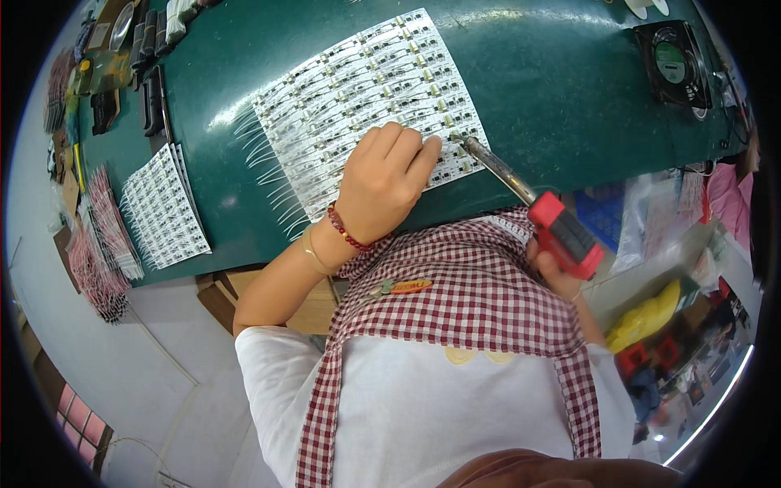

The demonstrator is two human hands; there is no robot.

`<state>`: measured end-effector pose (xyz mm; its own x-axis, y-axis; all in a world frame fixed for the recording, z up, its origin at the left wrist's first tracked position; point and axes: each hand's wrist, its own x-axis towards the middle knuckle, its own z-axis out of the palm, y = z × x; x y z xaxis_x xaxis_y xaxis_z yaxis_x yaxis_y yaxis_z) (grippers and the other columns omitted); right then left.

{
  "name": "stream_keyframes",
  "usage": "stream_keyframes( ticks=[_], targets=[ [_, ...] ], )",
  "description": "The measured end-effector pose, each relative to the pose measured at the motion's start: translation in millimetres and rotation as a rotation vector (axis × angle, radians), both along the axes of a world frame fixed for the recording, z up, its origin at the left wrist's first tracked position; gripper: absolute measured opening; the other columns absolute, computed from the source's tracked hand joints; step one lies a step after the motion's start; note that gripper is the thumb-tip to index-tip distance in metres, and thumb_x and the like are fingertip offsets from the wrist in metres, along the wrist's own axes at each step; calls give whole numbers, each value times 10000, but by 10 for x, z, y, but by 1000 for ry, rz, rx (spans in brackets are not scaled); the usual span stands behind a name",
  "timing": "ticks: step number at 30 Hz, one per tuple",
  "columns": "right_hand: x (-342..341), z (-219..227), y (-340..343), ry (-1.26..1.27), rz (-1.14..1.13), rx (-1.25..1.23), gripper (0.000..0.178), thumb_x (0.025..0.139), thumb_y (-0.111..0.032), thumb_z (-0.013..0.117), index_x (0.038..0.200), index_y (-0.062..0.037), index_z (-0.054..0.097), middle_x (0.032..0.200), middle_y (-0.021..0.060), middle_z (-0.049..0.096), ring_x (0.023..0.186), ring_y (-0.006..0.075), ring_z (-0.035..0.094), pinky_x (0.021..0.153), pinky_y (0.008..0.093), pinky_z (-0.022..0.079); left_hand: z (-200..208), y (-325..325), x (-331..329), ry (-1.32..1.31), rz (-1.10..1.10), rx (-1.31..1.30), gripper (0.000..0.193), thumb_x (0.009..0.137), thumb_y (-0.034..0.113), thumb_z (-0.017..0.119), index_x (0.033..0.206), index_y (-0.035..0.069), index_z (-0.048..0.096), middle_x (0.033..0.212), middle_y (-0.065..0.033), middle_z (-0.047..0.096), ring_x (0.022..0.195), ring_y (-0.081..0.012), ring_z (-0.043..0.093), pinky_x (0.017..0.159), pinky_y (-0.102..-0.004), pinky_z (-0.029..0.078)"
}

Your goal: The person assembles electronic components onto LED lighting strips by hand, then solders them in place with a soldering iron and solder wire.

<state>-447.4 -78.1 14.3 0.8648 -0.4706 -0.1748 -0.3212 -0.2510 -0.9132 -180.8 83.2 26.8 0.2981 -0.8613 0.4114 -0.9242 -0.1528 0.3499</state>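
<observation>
A large white panel of small circuit boards (358, 98) lies on the green table in front of me, with thin white wires (260, 154) hanging off its left edge. My left hand (386, 175) rests on the panel's near part, fingers curled and closed. Its fingertips point toward the panel's right side, and what they pinch, if anything, is hidden. My right hand (557, 272) grips a soldering iron (565, 236) with a red and black handle, partly hidden behind that handle. The iron's tip touches or hovers just above the panel, close to my left fingertips.
A smaller stack of white circuit panels (167, 215) lies at the left, beside bundles of red and white wires (106, 236). Tools and dark rolls (150, 37) sit far left. A black fan (671, 65) stands far right. A blue crate (598, 213) is below the table's right edge.
</observation>
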Motion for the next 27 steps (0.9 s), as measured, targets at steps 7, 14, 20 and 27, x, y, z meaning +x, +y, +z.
stream_keyframes(
  ticks=[7,14,20,27],
  targets=[
    [7,-21,4,-29,3,-20,185,750,-121,703,910,-29,684,816,124,659,682,274,657,593,342,511,-40,-28,12,-1,-14,15,302,642,-30,647,939,5,690,722,-48,489,666,-202,490,580,-324,404],
    [1,-12,-16,70,93,-67,190,729,-93,700,907,-28,683,815,125,653,664,280,649,582,339,510,1,-66,4,26,-16,41,285,647,-33,639,927,-4,685,723,-62,457,679,-212,484,590,-327,409],
    [-5,29,7,-50,-21,-8,191,746,-119,698,914,-29,683,842,130,663,693,280,656,612,337,518,7,-69,3,17,-12,56,269,652,-30,640,917,2,678,722,-62,444,679,-216,478,597,-332,413],
    [-101,-19,21,-24,7,-122,191,752,-119,707,922,-34,686,851,120,669,708,279,658,616,333,518,-28,-36,-18,-44,25,41,274,655,-16,647,923,23,684,735,-49,483,694,-207,496,604,-328,404]
  ],
)
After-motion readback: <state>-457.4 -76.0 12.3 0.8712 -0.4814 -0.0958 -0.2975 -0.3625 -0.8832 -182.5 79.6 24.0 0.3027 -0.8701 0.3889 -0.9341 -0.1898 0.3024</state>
